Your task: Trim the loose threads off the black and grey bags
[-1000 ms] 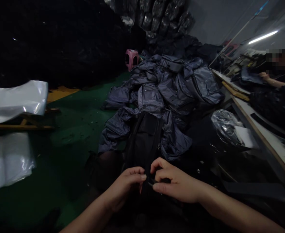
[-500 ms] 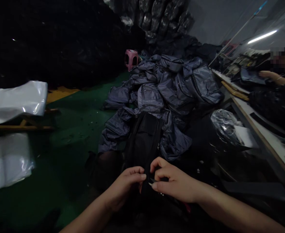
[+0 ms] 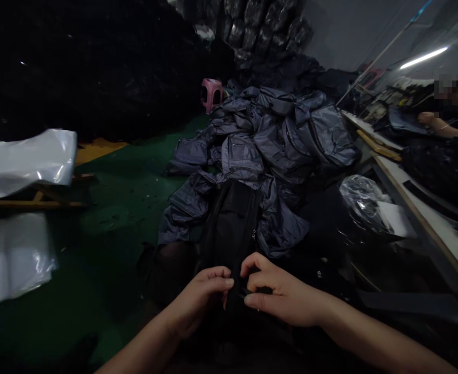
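Note:
A black backpack (image 3: pixel 229 228) lies in front of me, its far end on grey-blue lining fabric; metal zipper pulls (image 3: pixel 254 234) show on its right side. My left hand (image 3: pixel 205 288) is closed on the backpack's near edge, thumb on top and fingers curled beneath. Just to the right, my right hand (image 3: pixel 275 291) has its fingers bent toward the thumb at the same edge. Something small and dark sits between its fingertips, too dim to name. Below the hands, the rest of the black fabric is lost in shadow.
Beyond lies a heap of grey-blue bags (image 3: pixel 260 140), with a pink stool (image 3: pixel 211 95) behind. Clear plastic (image 3: pixel 359 195) and a long worktable (image 3: pixel 427 221) stand right, where another person's hand (image 3: pixel 427 119) handles fabric. White sheets (image 3: pixel 26 161) lie left above the green floor (image 3: pixel 123 192).
Both hands stay almost in place at the backpack's edge. The small pale tip seen by my right thumb has gone from sight, and so has a bit of pink below that wrist.

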